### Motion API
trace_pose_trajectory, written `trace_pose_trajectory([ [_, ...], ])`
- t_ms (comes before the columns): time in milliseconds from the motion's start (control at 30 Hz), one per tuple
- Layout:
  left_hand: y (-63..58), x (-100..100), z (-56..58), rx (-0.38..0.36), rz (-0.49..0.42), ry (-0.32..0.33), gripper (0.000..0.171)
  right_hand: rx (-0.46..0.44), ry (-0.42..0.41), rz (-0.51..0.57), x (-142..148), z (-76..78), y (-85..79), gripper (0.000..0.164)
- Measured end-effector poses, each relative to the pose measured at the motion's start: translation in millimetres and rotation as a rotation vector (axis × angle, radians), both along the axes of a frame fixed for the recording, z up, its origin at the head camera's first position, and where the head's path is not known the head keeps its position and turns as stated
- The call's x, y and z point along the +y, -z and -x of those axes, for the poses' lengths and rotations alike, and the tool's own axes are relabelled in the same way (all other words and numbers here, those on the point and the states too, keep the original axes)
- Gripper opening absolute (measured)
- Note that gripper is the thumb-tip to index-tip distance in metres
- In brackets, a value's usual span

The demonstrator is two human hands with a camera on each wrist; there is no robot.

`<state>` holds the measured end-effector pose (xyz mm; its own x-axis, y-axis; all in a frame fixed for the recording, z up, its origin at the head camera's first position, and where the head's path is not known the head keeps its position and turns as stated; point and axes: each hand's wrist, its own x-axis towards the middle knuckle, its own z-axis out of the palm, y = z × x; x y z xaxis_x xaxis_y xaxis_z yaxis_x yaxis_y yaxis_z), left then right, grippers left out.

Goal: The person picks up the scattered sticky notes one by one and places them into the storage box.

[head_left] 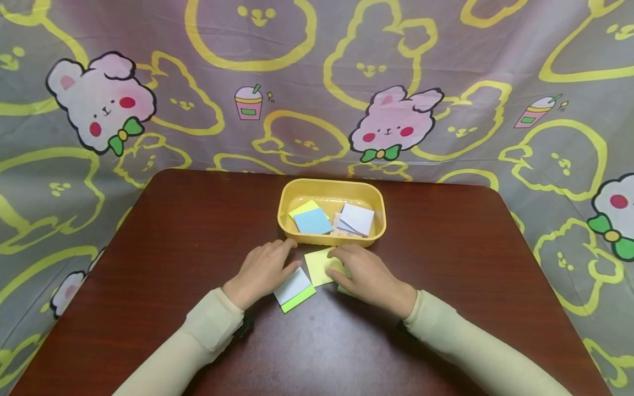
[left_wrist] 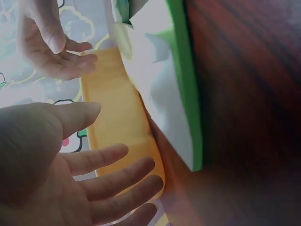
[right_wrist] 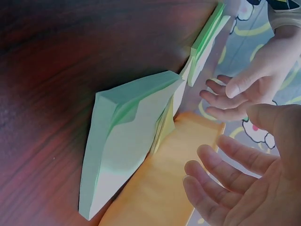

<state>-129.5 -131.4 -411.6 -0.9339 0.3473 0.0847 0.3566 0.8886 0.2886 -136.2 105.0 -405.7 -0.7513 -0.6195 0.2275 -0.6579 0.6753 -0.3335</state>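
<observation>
My left hand (head_left: 262, 269) is over the left edge of a pale blue sticky note pad (head_left: 296, 287), which lies on a bright green pad (head_left: 299, 298). In the left wrist view its fingers spread with nothing between them. The right hand (head_left: 367, 275) hovers over a pale yellow sticky note pad (head_left: 317, 265) and hides part of it. Under that palm a light green pad (right_wrist: 106, 141) shows, mostly covered in the head view. The right fingers (right_wrist: 225, 172) are loosely bent and hold nothing.
Just beyond my hands stands a yellow tray (head_left: 333, 240). Inside it are a blue pad (head_left: 313, 221), a yellow pad (head_left: 303, 208) and white pads (head_left: 356, 219). A patterned cloth (head_left: 307, 82) hangs behind the dark wooden table (head_left: 436, 231).
</observation>
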Motion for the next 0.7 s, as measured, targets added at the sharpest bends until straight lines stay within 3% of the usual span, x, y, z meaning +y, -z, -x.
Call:
trace_pose_trajectory([
  [400, 8.8, -3.3, -5.1, -0.043, 0.047, -0.005, 0.047, -0.020, -0.004, -0.034, -7.9, -3.8, 3.9, 0.033],
  [700, 7.0, -5.0, -7.5, -0.113, 0.081, -0.017, 0.050, -0.025, 0.007, -0.060, -10.2, -5.2, 6.5, 0.034],
])
